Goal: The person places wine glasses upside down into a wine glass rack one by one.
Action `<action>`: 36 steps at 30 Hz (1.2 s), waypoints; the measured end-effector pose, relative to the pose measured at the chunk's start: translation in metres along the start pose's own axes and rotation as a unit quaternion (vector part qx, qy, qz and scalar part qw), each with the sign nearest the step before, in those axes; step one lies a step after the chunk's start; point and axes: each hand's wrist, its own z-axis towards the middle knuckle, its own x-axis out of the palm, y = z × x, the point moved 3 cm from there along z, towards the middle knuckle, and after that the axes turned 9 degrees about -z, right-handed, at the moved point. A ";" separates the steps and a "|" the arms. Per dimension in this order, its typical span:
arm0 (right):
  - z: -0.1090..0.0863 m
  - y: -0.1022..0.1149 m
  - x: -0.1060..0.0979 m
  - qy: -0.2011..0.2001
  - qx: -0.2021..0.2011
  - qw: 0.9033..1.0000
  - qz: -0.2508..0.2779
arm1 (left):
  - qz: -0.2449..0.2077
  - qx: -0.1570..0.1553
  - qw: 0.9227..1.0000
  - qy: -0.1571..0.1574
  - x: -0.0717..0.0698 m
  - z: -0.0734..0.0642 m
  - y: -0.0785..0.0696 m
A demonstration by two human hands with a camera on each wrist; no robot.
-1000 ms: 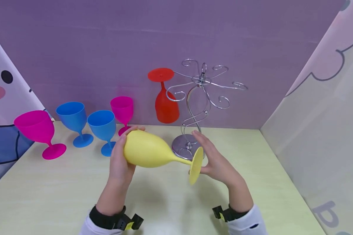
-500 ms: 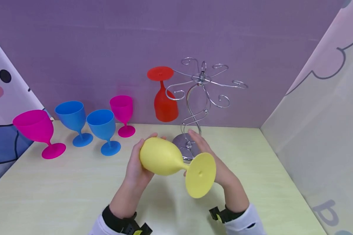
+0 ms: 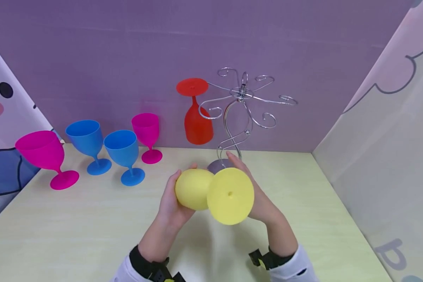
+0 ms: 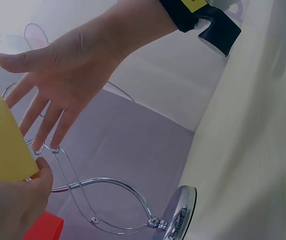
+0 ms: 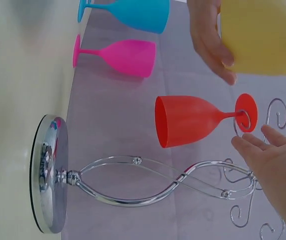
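My left hand (image 3: 172,203) grips a yellow goblet (image 3: 192,190) by its bowl, above the table. The goblet lies tilted, with its round foot (image 3: 230,196) facing the head camera and hiding the stem. Close to that foot is my right hand (image 3: 262,199), partly hidden behind it in the head view. The left wrist view shows this right hand (image 4: 77,75) with its fingers spread and apart from the goblet. Behind both hands stands a chrome rack (image 3: 242,94) with curled arms. A red goblet (image 3: 198,125) hangs upside down by its foot on one left arm.
Upright at the left are two blue goblets (image 3: 85,138) (image 3: 122,150) and two magenta goblets (image 3: 44,152) (image 3: 147,131). A purple backdrop (image 3: 127,58) rises behind the table (image 3: 91,227), and a pale printed panel (image 3: 384,164) borders the right side.
The left hand has carried the yellow goblet to the right and turned its foot toward the head camera. The right hand has shifted slightly left. The red goblet stays hanging on the rack.
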 end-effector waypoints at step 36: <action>0.009 0.040 0.015 0.035 -0.019 0.998 0.053 | -0.036 -0.110 0.992 0.048 -0.002 0.007 0.023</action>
